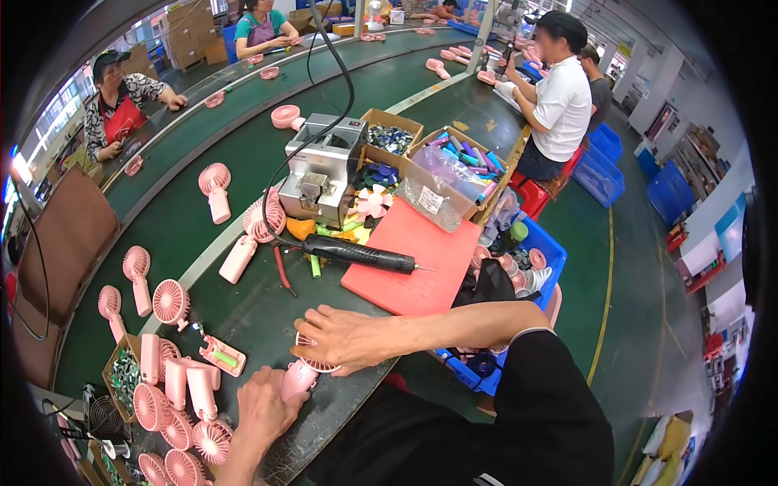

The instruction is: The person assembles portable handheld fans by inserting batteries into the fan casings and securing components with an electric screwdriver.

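Note:
Near the table's front edge I hold a pink handheld fan (299, 378) with both hands. My left hand (266, 409) is closed round its handle, whose rounded end shows beside the fingers. My right hand (350, 338) grips the round grille head from above, partly hiding it. To the left lies an opened pink handle shell (223, 355) with a green battery cell in it. Several pink fans (180, 421) are heaped beside my left forearm. Beyond my right hand, a black electric screwdriver (361, 253) rests on a red mat (409, 279), its bit pointing right.
A grey machine (324, 174) stands mid-table beside a carton of small parts (389, 138) and a box of coloured pieces (454, 174). A hanging cable loops over the table. A blue bin (545, 243) is at right. Co-workers sit across the curved green conveyor (198, 130) and farther right.

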